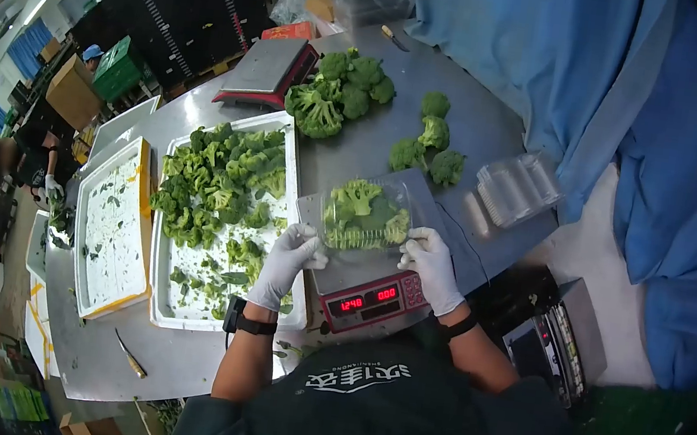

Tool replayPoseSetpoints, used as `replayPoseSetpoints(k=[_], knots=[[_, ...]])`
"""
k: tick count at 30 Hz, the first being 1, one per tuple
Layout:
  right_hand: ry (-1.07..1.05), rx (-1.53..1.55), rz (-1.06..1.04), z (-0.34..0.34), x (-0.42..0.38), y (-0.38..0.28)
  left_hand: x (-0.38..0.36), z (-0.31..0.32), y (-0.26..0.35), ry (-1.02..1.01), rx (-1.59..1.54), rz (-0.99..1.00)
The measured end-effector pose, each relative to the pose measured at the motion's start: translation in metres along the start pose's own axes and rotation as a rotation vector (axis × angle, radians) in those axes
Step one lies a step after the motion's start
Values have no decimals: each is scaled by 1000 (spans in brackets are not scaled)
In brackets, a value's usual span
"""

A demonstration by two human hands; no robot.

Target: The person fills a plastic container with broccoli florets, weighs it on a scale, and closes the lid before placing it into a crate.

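Observation:
A clear plastic container (366, 238) filled with broccoli florets (354, 199) is over the metal plate of a red digital scale (375, 301). In a white glove, my left hand (286, 264) pinches its near left corner. My right hand (435, 270), gloved as well, grips the near right corner with fingers bent. Red digits glow on the scale's display. Left of it stands a white tray (298, 303) of cut broccoli florets (219, 175). Whole broccoli heads (317, 107) lie beyond the container, and smaller ones (435, 133) are to the right.
Empty clear containers (519, 186) are stacked at the right. A second scale (267, 68) and a yellow-handled knife (395, 38) lie toward the back. Another white tray (114, 232) holds scraps; a knife (131, 356) rests near the left edge. A co-worker (34, 157) is at far left.

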State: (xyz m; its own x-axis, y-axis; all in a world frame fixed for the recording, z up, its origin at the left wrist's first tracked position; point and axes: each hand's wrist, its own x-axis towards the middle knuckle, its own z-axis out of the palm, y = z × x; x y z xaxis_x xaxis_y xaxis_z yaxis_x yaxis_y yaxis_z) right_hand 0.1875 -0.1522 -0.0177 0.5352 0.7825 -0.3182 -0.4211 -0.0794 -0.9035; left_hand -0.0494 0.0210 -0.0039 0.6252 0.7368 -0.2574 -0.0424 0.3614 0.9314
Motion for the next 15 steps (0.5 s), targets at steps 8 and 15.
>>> replayPoseSetpoints(k=[8,15], knots=[[-4,-160,21,1,-5,-12,-5,10,-7,34,35,-158],[-20,-51,10,5,0,-27,-1,10,-19,-18,-144,-154]])
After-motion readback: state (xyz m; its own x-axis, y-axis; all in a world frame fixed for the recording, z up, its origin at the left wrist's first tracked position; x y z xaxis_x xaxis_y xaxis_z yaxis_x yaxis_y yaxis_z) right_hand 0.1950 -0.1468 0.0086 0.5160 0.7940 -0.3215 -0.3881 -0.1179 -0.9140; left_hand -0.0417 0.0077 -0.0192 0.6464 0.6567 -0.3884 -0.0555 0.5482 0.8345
